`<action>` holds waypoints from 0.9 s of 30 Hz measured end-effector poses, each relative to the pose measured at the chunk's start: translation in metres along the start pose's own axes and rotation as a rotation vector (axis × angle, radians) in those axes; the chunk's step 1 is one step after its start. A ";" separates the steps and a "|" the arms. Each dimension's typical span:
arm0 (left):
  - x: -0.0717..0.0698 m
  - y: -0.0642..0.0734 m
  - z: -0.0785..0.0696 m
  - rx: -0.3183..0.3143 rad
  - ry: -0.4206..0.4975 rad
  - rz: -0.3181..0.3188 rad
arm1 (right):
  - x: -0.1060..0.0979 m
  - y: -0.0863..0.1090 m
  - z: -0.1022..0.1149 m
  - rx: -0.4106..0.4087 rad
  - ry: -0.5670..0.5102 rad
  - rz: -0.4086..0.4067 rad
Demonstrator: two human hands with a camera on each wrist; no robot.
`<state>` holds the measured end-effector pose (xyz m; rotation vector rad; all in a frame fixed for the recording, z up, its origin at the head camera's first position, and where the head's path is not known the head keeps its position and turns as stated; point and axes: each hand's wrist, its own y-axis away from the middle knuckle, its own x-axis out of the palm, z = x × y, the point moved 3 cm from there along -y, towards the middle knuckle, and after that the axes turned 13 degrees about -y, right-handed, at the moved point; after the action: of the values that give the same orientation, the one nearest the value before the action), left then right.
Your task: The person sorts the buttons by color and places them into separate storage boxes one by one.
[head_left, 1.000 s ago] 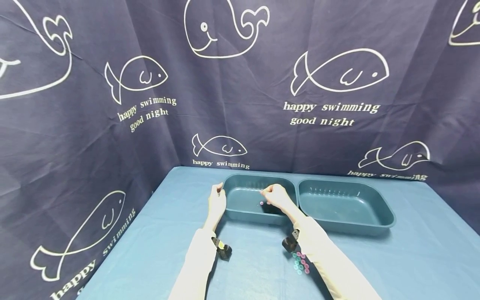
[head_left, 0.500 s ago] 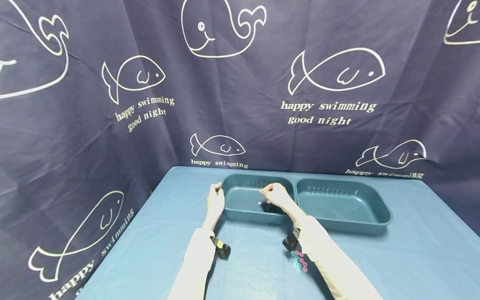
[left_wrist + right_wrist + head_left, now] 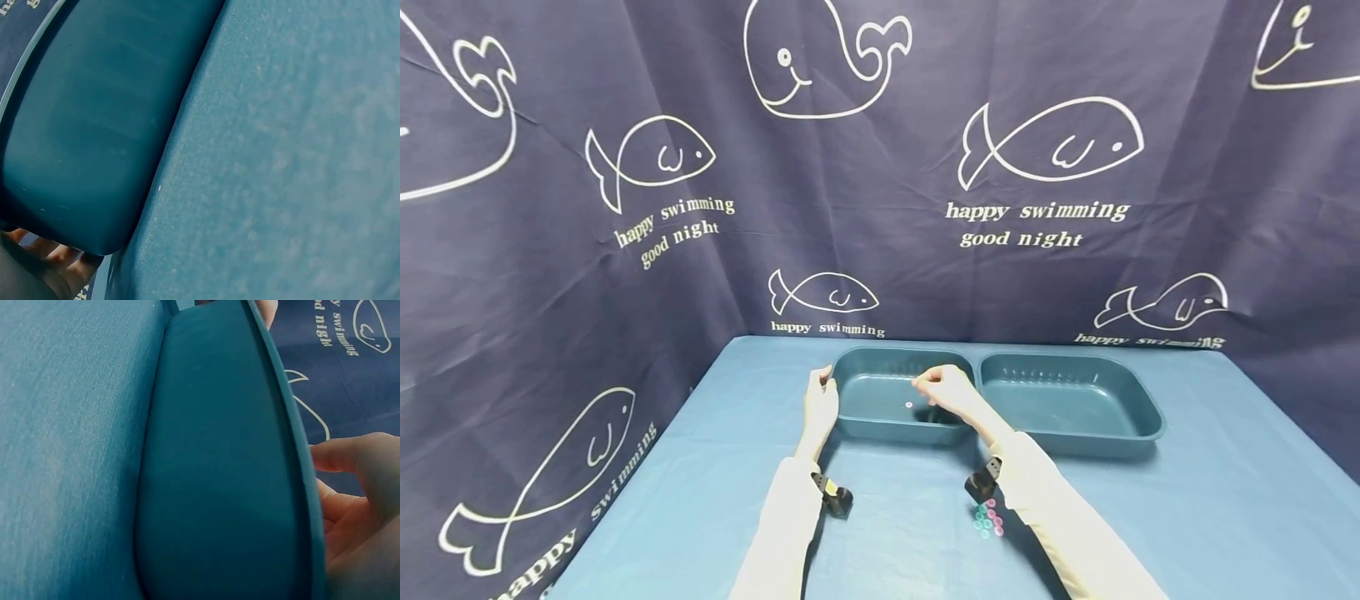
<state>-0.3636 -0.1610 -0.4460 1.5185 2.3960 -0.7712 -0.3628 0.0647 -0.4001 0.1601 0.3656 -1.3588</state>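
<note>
The left hand (image 3: 821, 406) was at the outer end of the left bin (image 3: 887, 430), its fingers loosely extended and touching the end wall; no closed grip was seen. The left bin was dark teal, with rounded corners and a slight sheen inside. It stood rim up on the worktop (image 3: 895, 517), its long axis running left to right, broadside to the person. A small pink ring (image 3: 908, 405) rested on the bin's floor near the middle; it was round, so no long axis applied, and too small for any tilt to be judged. The right hand (image 3: 944, 388) hung above the bin's right half, fingertips drawn close together; whether they held anything could not be told. Loose rings (image 3: 987, 524), teal and pink, lay clustered near the right wrist camera (image 3: 977, 485). The right bin (image 3: 1052, 406), matching in colour, stood alongside, likewise lengthwise left to right.
</note>
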 end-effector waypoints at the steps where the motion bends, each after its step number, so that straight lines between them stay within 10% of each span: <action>1: -0.001 0.000 0.000 -0.003 0.003 0.002 | -0.001 0.001 0.001 -0.008 0.002 0.003; 27: -0.002 0.001 -0.001 -0.013 0.012 0.020 | -0.029 0.042 0.017 -0.234 0.038 0.048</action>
<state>-0.3616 -0.1618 -0.4445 1.5445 2.3856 -0.7423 -0.3236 0.0947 -0.3784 0.0001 0.5461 -1.2568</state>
